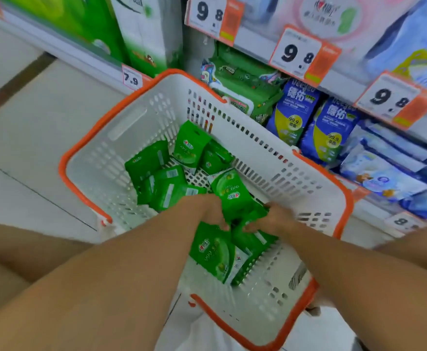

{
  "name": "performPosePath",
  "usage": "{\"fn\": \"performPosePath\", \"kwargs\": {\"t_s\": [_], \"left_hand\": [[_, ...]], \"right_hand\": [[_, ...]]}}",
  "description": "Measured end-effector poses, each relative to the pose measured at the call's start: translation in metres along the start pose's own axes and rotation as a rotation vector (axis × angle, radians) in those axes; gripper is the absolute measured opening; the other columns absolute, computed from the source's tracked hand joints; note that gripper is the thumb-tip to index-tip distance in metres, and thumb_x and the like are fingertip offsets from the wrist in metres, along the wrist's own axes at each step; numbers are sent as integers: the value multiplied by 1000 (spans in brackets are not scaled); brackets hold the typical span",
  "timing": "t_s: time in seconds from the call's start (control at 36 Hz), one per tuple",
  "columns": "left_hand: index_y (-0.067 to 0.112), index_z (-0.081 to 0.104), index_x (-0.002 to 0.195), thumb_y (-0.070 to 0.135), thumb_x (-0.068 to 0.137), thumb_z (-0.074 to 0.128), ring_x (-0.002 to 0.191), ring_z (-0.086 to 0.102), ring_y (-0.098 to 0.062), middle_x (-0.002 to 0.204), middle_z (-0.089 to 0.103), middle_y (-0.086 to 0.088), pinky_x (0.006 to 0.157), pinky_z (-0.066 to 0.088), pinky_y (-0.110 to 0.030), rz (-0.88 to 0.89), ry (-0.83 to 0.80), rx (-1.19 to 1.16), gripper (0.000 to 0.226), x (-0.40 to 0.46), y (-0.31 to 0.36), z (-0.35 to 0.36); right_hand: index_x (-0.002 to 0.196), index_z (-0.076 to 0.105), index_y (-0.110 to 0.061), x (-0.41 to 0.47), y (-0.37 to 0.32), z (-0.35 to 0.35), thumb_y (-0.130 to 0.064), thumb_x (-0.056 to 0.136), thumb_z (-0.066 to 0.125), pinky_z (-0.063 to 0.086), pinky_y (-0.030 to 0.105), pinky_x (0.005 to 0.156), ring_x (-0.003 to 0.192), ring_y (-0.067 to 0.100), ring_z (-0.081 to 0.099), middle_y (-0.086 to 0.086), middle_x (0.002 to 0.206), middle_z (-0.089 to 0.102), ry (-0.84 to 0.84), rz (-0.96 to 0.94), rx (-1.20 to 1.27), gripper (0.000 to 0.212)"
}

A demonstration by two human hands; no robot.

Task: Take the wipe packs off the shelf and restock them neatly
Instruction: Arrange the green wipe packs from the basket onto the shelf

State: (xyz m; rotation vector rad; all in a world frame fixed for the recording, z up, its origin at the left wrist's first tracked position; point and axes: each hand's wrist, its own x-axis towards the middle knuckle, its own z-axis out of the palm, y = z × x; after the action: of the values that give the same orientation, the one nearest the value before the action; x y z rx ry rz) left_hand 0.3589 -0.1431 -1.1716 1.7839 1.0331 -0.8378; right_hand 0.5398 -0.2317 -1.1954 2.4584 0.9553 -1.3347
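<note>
We are gathering green wipe packs (235, 196) inside the basket (121, 138), near its right wall; our left hand (205, 211) and right hand (273, 219) both pinch them. Next, we lift them shelfward.

The light is bright, even and cool, and it seems to come from above; shadows are soft and weak. Inside the white plastic basket with orange rim (344, 196) only a faint shade lies under the small green wipe packs (232, 196). The glossy blue wipe bags (293, 110) at 2 o'clock show mild glare. The picture is a little blurred everywhere, stronger toward 12 and 3 o'clock. The wide lens bends the shelf lines, and the forearms at 6 o'clock look stretched.
</note>
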Motion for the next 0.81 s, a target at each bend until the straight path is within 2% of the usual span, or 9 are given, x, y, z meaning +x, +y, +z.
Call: {"fn": "performPosePath", "kwargs": {"t_s": [0.06,0.19,0.31,0.44,0.5,0.58,0.67,0.72,0.81], "left_hand": [[16,50,141,55,81,72,130,49,-31,148,46,-7,108,41,-48,6,-50,73,75,-6,-5,-18],[22,41,147,49,82,74,125,52,-29,150,43,-6,104,47,-46,-24,-66,-31,78,-31,-33,-43],[17,42,146,62,86,61,109,56,-21,132,51,-4,97,53,-40,-92,54,-299,78,-47,-58,-56],[24,34,152,57,87,64,132,47,-26,153,40,-3,103,48,-42,-2,45,-908,78,-62,-46,-42],[27,25,155,51,80,75,141,36,-27,159,29,-1,109,40,-46,70,119,-979,92,-61,-34,-28],[44,15,154,42,62,91,146,28,-26,163,16,9,114,31,-50,203,187,-942,119,-62,-17,-21],[44,38,142,41,46,98,134,47,-26,153,40,0,108,40,-53,277,145,-1009,113,-68,-18,-30],[32,50,137,41,46,97,122,59,-23,136,60,-2,107,41,-49,253,149,-998,103,-77,-24,-40],[21,61,130,55,58,89,116,64,-25,124,69,-3,107,44,-50,226,86,-983,85,-92,-32,-48]], "right_hand": [[148,35,-16,-1,-10,1,-45,53,95,35,43,115,139,33,37,11,146,45,-85,24,70,116],[146,40,-8,-5,-29,2,-19,41,99,56,41,92,118,34,58,16,137,55,-183,-8,230,121],[123,56,4,-19,-38,-11,-20,48,95,58,32,72,92,29,64,19,118,61,-91,28,386,88],[96,66,-1,-32,-49,-43,-21,55,92,62,39,71,83,30,70,17,97,69,38,-29,414,53],[95,67,-3,-46,-62,-61,-15,62,89,61,46,81,89,31,71,16,102,71,30,-85,470,41],[109,66,-6,-70,-79,-91,-9,75,83,57,46,92,98,29,72,10,108,74,-152,-204,516,39],[126,58,-4,-87,-85,-107,-6,75,83,58,41,87,99,27,74,10,111,75,-235,-323,657,56],[122,64,-5,-87,-80,-104,-4,81,76,59,37,83,100,25,73,10,113,74,-246,-371,793,43],[110,70,-8,-86,-78,-86,-9,88,71,60,29,71,97,21,74,8,109,75,-289,-406,945,22]]}}
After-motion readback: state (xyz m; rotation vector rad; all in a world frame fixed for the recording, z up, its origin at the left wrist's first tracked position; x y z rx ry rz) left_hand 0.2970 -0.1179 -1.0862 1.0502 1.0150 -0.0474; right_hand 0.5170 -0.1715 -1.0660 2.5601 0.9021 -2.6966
